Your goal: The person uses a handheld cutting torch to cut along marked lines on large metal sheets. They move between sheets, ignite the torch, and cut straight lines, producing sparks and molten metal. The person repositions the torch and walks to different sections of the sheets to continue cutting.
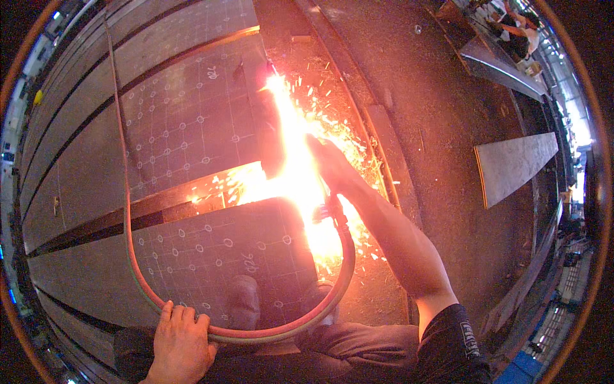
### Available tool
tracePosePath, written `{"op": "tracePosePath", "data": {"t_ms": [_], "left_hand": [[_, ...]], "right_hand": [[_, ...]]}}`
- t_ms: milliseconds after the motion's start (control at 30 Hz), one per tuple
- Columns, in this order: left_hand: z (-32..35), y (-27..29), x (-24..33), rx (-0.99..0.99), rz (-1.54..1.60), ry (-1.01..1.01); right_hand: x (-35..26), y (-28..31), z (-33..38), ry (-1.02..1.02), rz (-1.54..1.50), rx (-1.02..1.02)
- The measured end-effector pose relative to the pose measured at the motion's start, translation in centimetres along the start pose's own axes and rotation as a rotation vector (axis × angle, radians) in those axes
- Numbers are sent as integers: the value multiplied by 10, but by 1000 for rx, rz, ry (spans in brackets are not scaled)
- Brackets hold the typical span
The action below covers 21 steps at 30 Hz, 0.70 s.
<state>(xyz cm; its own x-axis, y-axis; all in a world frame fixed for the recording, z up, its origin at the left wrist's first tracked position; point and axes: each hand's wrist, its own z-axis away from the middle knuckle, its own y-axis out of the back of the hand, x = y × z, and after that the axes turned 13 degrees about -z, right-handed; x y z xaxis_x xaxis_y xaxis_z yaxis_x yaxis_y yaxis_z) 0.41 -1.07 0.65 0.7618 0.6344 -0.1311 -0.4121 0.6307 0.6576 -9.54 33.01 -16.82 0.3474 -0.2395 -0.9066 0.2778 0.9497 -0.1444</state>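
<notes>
My right hand [332,165] is closed around the handle of a cutting torch [331,208], mostly hidden by glare. A bright orange flame and sparks [291,147] spray along the edge of a dark steel plate [192,121] marked with a grid of lines and circles. A red and green twin hose [128,211] runs from the torch in a loop below me and away up the left side. My left hand [181,339] grips that hose near the bottom, over a second marked plate [217,249].
My shoes [246,297] stand on the near plate by the loop. Slag and scrap litter the dark floor [435,96] to the right. A steel sheet [515,163] lies at right; other plates stretch left. A person [518,25] works at the far top right.
</notes>
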Motion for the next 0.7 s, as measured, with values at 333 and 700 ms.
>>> {"op": "tracePosePath", "data": {"t_ms": [333,700], "left_hand": [[-4,2,0,-11,10,-22],[-4,12,6,12,-7,-22]], "right_hand": [[-3,0,3,-148,-12,48],[2,6,0,-172,26,23]]}}
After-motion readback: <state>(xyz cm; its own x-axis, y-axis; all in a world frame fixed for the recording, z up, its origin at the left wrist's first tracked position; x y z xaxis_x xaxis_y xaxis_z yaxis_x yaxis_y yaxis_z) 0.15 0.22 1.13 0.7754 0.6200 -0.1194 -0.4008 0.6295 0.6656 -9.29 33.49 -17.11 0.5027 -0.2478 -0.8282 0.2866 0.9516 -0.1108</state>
